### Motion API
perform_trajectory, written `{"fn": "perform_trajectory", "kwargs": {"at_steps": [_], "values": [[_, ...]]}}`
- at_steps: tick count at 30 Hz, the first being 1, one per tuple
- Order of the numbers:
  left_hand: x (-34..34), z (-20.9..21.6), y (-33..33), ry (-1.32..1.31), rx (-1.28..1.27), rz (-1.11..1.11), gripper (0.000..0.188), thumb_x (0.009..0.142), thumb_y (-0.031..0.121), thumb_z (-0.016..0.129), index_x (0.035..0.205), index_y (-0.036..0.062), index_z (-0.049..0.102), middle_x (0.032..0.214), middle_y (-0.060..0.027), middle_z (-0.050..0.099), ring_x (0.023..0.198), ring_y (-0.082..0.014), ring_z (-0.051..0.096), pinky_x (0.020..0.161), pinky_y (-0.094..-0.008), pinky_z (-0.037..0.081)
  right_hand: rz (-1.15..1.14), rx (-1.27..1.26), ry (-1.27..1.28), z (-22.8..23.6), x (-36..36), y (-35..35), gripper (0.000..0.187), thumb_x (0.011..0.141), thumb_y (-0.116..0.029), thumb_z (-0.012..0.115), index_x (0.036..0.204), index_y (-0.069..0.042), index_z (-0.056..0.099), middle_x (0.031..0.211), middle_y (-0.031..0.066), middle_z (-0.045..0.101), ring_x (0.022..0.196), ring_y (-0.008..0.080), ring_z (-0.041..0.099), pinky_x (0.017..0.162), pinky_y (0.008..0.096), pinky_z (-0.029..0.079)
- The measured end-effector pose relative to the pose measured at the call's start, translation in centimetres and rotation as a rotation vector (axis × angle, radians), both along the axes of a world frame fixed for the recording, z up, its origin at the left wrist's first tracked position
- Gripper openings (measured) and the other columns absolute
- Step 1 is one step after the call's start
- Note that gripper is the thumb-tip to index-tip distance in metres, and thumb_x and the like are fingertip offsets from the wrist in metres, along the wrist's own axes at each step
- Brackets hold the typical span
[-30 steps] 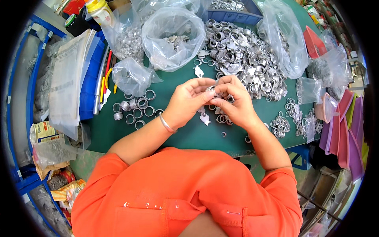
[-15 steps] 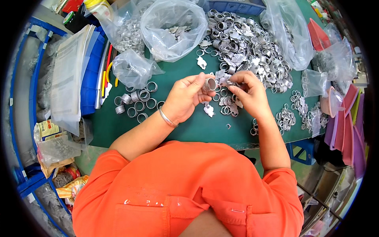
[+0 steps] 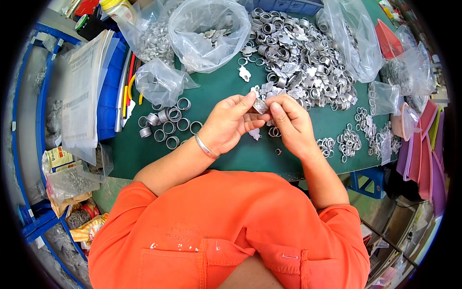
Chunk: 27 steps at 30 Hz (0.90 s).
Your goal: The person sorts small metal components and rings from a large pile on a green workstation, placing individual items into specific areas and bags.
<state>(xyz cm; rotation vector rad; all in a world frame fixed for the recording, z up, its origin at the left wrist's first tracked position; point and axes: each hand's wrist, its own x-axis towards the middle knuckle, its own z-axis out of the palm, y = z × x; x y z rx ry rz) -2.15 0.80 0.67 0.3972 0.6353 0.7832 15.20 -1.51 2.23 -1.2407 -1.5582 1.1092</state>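
My left hand (image 3: 225,123) pinches a wide silver metal ring (image 3: 260,106) between thumb and fingers, its bracelet-ringed wrist low over the green table. Close against the ring, my right hand (image 3: 291,123) is closed in a pinch; whatever its fingertips hold is hidden. Just beyond both hands lies a big heap of silver rings and flat leaf-shaped metal pieces (image 3: 308,62). A leaf-shaped piece (image 3: 255,133) shows partly under my left fingers. Left of my left hand sits a loose group of wide rings (image 3: 173,114).
Clear plastic bags (image 3: 210,36) of metal parts stand at the back. Small rings (image 3: 349,142) lie in piles at the right on the green table (image 3: 231,161). A blue holder (image 3: 108,91) with papers and tools borders the left, beside blue shelving (image 3: 41,96).
My right hand has moved left from the heap's near edge to meet the ring. The ring in my left hand has turned, showing its side instead of its opening.
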Motion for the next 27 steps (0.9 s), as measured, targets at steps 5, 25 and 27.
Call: {"fn": "perform_trajectory", "kwargs": {"at_steps": [5,25,27], "values": [[0.5,0.2,-0.9,0.188,0.099,0.053,0.026,0.095,0.029,0.056,0.099,0.0030,0.055,0.094,-0.0070,0.063,0.084,-0.0146,0.064,0.074,-0.0297,0.055,0.014,0.242,-0.306,1.1,0.1,0.1,0.015,0.081,-0.012,0.071,0.087,-0.002,0.062,0.078,0.0088,0.061,0.069,0.0227,0.060,0.062,0.0316,0.049],[-4.0,3.8,9.8,-0.255,-0.080,0.722,0.044,0.098,0.035,0.046,0.122,-0.0018,0.040,0.112,-0.0204,0.057,0.099,-0.0284,0.060,0.084,-0.0379,0.051,-0.244,0.723,-0.836,-0.3,1.2,17.9,0.009,0.075,-0.015,0.063,0.076,-0.006,0.063,0.078,0.0106,0.060,0.083,0.0321,0.058,0.069,0.0427,0.049],[-4.4,3.3,10.5,-0.229,-0.042,0.815,0.044,0.096,0.033,0.052,0.120,-0.0010,0.041,0.112,-0.0189,0.056,0.100,-0.0257,0.060,0.085,-0.0368,0.051,-0.270,0.700,-0.929,-1.0,0.8,18.5,0.009,0.075,-0.014,0.062,0.075,-0.006,0.064,0.079,0.0104,0.060,0.084,0.0320,0.058,0.070,0.0429,0.049]]}}
